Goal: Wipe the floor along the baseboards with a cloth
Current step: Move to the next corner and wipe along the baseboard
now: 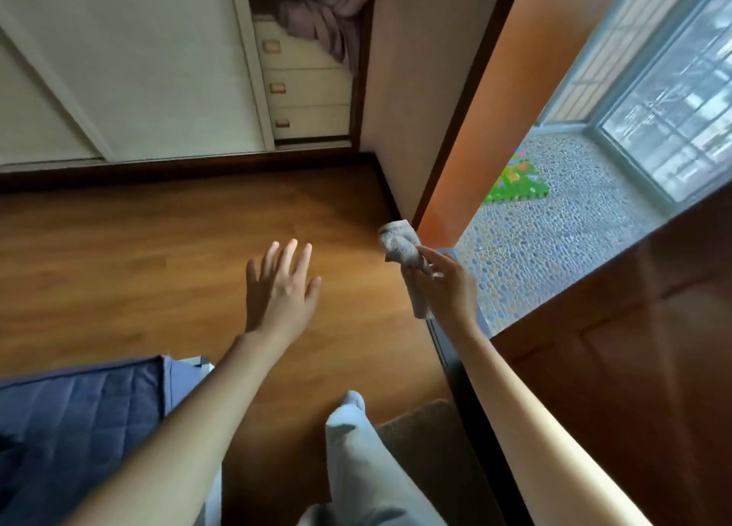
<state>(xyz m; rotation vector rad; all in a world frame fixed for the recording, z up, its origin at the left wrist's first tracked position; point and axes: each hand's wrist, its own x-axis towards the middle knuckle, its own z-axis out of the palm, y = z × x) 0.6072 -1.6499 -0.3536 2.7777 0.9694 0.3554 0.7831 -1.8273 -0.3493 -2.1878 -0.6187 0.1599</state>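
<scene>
Your cloth (404, 254) hangs bunched in the air, pinched in your right hand (445, 284) near the doorway corner, above the wooden floor (158, 248). Your left hand (279, 288) is spread loose, holding nothing. The cloth isn't on the floor, so wiping along the dark baseboard (178, 167) looks mostly left to do. No readable writing or brand shows.

Wardrobe (130, 66) ahead, doorway (554, 240) right, bed (79, 426) left, floor (158, 248) between
</scene>
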